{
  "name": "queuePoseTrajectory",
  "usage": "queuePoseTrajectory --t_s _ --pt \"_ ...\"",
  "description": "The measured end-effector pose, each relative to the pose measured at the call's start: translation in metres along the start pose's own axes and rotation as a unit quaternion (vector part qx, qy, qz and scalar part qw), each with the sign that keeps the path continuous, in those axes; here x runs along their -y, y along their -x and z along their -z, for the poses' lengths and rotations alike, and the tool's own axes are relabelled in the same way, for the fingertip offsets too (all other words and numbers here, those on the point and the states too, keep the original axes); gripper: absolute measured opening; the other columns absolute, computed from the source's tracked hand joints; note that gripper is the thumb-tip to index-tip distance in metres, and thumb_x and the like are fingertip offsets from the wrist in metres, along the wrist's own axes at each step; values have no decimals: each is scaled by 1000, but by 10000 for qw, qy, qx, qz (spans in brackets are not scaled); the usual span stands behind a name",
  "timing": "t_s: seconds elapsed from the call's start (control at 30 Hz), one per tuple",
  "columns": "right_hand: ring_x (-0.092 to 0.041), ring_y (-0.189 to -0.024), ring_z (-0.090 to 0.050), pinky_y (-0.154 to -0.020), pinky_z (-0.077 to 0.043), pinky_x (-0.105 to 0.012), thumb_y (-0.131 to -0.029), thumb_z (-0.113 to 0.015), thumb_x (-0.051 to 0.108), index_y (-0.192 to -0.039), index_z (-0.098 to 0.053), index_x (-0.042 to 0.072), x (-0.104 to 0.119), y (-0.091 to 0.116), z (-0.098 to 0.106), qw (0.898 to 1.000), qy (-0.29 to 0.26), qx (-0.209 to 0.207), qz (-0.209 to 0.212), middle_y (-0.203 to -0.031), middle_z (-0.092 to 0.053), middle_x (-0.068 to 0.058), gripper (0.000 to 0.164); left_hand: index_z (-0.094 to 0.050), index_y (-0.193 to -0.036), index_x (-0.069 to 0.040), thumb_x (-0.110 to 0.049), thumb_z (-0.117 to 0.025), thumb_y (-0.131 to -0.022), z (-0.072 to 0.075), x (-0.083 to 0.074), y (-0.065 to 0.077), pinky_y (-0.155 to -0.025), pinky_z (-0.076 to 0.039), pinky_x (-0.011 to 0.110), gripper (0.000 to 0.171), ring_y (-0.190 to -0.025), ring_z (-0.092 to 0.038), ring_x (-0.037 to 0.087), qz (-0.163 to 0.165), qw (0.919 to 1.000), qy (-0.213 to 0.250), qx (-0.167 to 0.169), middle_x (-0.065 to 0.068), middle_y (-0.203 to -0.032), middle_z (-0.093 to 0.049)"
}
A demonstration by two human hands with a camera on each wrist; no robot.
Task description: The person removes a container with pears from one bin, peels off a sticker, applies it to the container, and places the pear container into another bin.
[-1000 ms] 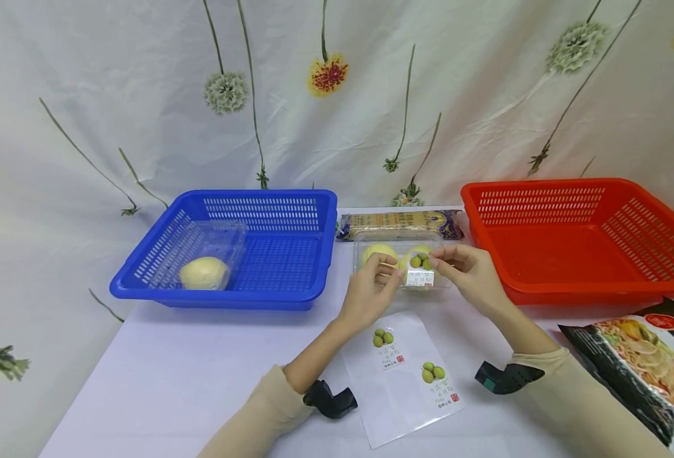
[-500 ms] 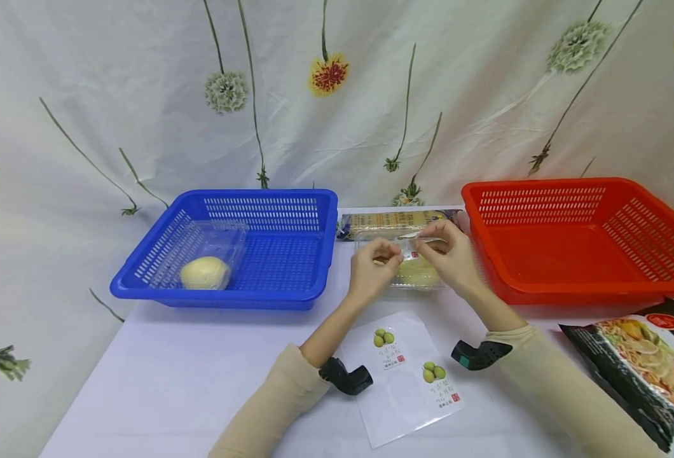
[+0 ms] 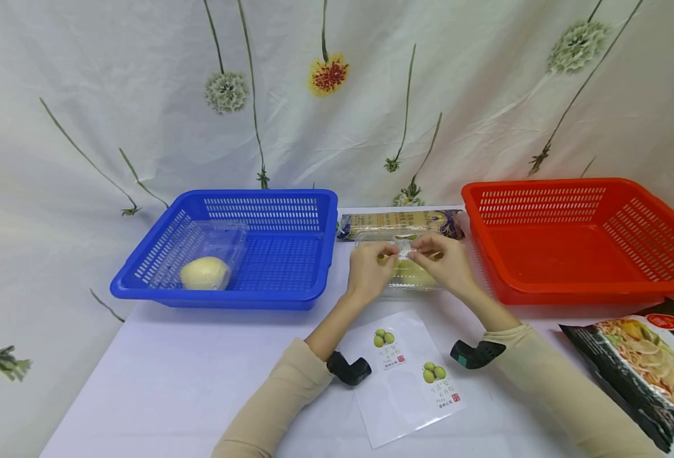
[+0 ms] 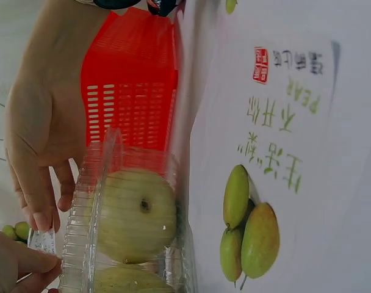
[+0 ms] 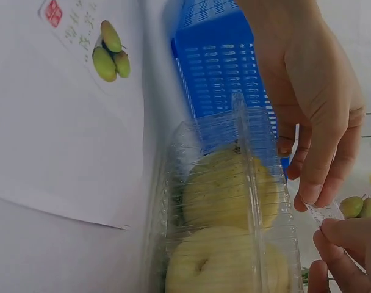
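A small white sticker (image 3: 404, 247) printed with green pears is stretched between my two hands. My left hand (image 3: 368, 270) pinches one side of it between thumb and fingers, and my right hand (image 3: 448, 264) pinches the other. Just under the fingers sits a closed clear plastic box (image 5: 249, 183); pale yellow pears (image 4: 136, 213) show through its ribbed side. Whether the sticker touches the lid I cannot tell. On the table in front of the box lies a backing sheet (image 3: 388, 420) bearing two more pear stickers.
To the left stands a blue basket (image 3: 280, 299), holding a clear box with a pale pear (image 3: 204, 273). A red basket (image 3: 594, 292) is at the right. Behind the clear box lies a long noodle packet (image 3: 397, 224). A black food bag (image 3: 640, 362) rests at the right edge.
Both hands have drawn closer together over the box, with the sticker tipped back from facing the camera. The right hand first rose to the left, then came down slightly. Baskets and backing sheet stay put.
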State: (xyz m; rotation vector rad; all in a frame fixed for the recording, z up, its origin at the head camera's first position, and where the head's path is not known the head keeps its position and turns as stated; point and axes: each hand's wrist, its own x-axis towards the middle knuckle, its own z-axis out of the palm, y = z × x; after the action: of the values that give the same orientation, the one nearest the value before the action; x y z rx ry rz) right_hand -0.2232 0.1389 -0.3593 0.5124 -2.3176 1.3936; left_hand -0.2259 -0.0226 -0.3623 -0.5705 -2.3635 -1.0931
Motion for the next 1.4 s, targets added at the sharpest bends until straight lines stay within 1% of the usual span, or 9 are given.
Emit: queuePoseTrajectory --t_s 0.07,0.13,0.3,0.4,0.67,0.9,1.03,1.3,1.4 --pt "-29 -69 -64 -65 -50 -20 -79 -71 -3 -87 -67 -5 -2 1 -1 9999 128 3 81 -82 -69 -19 10 -74 -83 -4 -1 -70 -78 0 0 1 -71 -46 30 7 -74 -60 20 -70 9997 -245 16 5 -78 -72" --pt "-30 -68 -64 -65 -52 -23 -79 -71 -3 -86 -67 -5 -3 1 -2 9996 222 31 167 -81 -69 -18 8 -74 -82 -5 -1 -71 -77 0 0 2 -71 -45 31 7 -75 -58 20 -97 9993 -350 22 4 -77 -71" --pt "-28 -67 -63 -65 -55 -35 -80 -71 -2 -85 -66 -5 -2 4 -3 9984 474 81 298 -79 -68 -17 7 -74 -80 -5 -1 -71 -77 0 0 3 -71 -44 31 6 -76 -57 21 -64 9992 -366 125 4 -76 -71" --pt "-28 -67 -63 -64 -55 -39 -79 -72 -2 -85 -67 -5 -4 4 -3 9979 560 82 327 -78 -68 -16 8 -74 -81 -5 0 -71 -77 0 0 2 -72 -44 31 7 -77 -57 21 11 9993 -286 225 4 -76 -71" --pt "-26 -67 -63 -63 -54 -31 -76 -74 -3 -84 -67 -5 -4 3 -2 9969 624 156 448 -80 -67 -16 11 -72 -86 -3 -1 -68 -79 2 0 0 -73 -44 30 9 -78 -57 22 240 9991 -99 337 7 -79 -70" --pt "-26 -67 -63 -63 -54 -31 -76 -74 -3 -84 -66 -5 -5 4 -2 9961 645 259 536 -80 -67 -15 11 -71 -81 -4 2 -69 -75 3 1 0 -71 -42 28 8 -73 -55 21 147 9993 -38 335 7 -75 -69" --pt "-25 -68 -63 -61 -52 -28 -77 -73 -4 -84 -66 -5 -5 4 -2 9958 674 318 523 -79 -67 -15 10 -70 -80 -4 3 -69 -75 2 2 1 -72 -42 28 9 -73 -55 20 115 9993 3 368 7 -74 -68" --pt "-22 -65 -59 -59 -47 -30 -76 -74 -2 -85 -67 -3 -6 6 -5 9931 967 319 576 -77 -68 -13 12 -70 -79 -4 3 -70 -74 1 2 2 -71 -41 29 8 -72 -54 20 29 9994 -107 340 5 -72 -68" --pt "-21 -65 -57 -59 -46 -32 -76 -74 -1 -83 -67 -2 -4 7 -6 9907 1134 346 673 -76 -68 -12 10 -70 -78 -4 3 -71 -73 0 4 2 -70 -41 29 9 -71 -54 20 -9 9993 -171 318 5 -71 -68"
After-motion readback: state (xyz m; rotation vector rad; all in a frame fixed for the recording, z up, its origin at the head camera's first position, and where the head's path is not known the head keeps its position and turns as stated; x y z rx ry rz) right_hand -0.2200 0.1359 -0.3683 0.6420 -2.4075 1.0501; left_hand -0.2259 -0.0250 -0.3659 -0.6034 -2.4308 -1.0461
